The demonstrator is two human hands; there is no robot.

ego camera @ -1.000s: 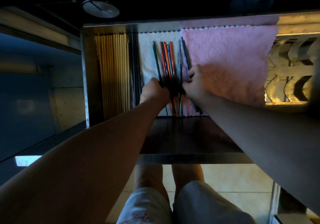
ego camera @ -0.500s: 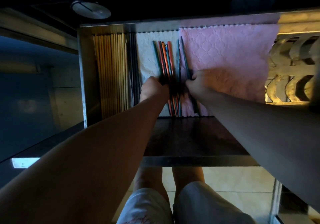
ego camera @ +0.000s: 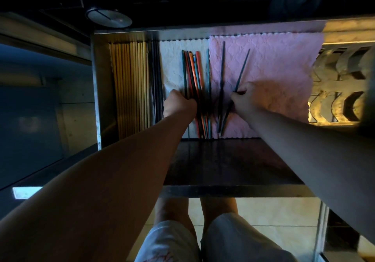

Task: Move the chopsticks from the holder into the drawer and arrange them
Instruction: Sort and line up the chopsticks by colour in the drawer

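Observation:
An open metal drawer [ego camera: 95, 83] holds several coloured chopsticks [ego camera: 195, 73], red, orange and teal, lying lengthwise on a white cloth [ego camera: 172, 62]. My left hand [ego camera: 178, 105] is curled against the left side of this bundle and grips it. Two dark chopsticks lie apart on the pink cloth [ego camera: 280, 64]: one straight [ego camera: 222, 66] and one slanted [ego camera: 242, 69]. My right hand [ego camera: 246, 97] pinches the slanted one near its middle. The holder is not in view.
A row of pale wooden chopsticks [ego camera: 129, 83] and several dark ones [ego camera: 156, 75] fill the drawer's left side. A round metal lid [ego camera: 108, 18] sits beyond the drawer. A metal rack [ego camera: 341, 83] lies at the right. My legs stand below the drawer front.
My right hand has moved right, away from the bundle, drawing two dark chopsticks onto the pink cloth; one now slants. My left hand stays at the bundle's left side.

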